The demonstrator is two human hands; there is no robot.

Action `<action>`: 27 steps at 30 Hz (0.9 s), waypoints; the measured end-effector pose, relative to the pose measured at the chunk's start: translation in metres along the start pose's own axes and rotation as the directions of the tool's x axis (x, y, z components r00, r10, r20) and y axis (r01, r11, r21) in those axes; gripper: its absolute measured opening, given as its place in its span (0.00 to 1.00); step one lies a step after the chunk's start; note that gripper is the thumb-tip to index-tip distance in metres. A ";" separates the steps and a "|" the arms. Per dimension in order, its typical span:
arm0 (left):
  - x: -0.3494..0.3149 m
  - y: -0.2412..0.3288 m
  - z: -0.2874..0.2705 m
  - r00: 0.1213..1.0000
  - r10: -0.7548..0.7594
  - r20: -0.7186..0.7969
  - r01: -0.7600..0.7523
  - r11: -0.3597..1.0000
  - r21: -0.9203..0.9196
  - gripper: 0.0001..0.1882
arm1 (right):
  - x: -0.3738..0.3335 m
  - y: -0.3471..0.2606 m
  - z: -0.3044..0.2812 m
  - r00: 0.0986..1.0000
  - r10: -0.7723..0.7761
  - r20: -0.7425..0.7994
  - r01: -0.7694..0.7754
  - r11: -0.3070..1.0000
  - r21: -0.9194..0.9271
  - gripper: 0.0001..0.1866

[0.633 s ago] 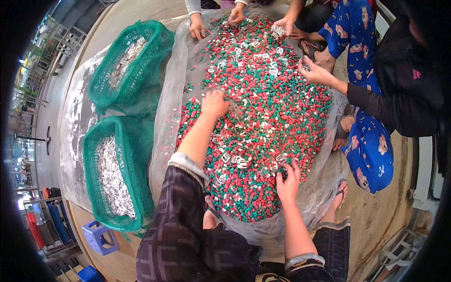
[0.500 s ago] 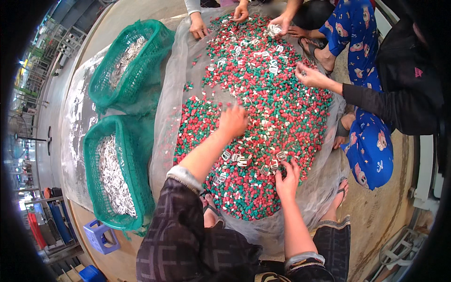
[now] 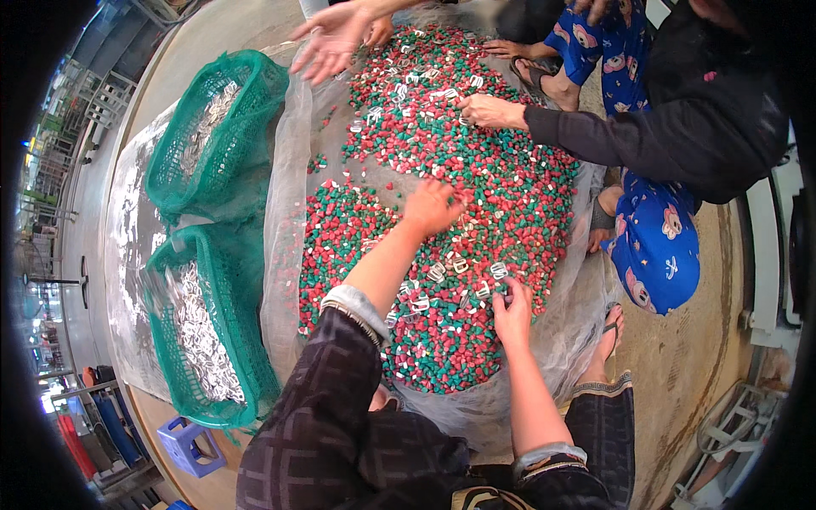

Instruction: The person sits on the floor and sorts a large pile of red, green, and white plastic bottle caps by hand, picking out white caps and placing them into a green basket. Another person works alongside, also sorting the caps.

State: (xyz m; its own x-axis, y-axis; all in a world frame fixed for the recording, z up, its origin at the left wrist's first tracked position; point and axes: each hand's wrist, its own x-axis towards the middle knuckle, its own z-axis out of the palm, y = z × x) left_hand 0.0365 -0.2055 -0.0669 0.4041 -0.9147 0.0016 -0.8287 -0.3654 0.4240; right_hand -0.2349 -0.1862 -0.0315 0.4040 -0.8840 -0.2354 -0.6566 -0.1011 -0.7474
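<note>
The chips [image 3: 527,187] look matt and stony; the baskets [image 3: 223,293], netted plastic; the sheet [image 3: 287,174] — sheer, crinkled cloth.

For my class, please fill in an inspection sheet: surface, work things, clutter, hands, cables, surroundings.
Surface: translucent sheet spread over tan floor.
Work things: red, green and white pieces heaped on the sheet; pale slotted pieces among them; far green basket and near green basket hold pale pieces.
Clutter: blue-purple stool by the near basket.
Hands: left hand over the heap's middle, right hand at its near right; grip unclear.
Cables: none clearly identifiable.
Surroundings: co-worker's black-sleeved hand at the heap; another's open hand at far left.
</note>
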 end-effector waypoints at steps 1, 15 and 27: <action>-0.008 0.007 0.005 0.994 0.101 0.045 -0.101 0.995 -0.009 0.26 | 0.003 0.008 0.006 0.997 -0.062 -0.052 0.061 0.998 -0.006 0.22; -0.099 0.046 -0.065 0.838 0.450 0.309 -0.372 0.885 -0.280 0.23 | 0.023 0.018 0.006 0.999 0.045 -0.026 -0.046 0.998 -0.053 0.19; -0.088 0.056 -0.013 0.782 0.463 0.418 -0.473 0.877 -0.086 0.22 | 0.034 0.012 -0.001 0.986 0.162 -0.029 -0.164 0.972 -0.167 0.20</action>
State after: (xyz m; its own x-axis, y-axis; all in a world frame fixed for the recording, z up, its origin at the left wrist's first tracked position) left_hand -0.0409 -0.1430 -0.0315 -0.2297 -0.9563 -0.1807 -0.8844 0.1276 0.4489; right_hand -0.2301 -0.2179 -0.0476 0.2739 -0.9015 -0.3351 -0.8109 -0.0292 -0.5844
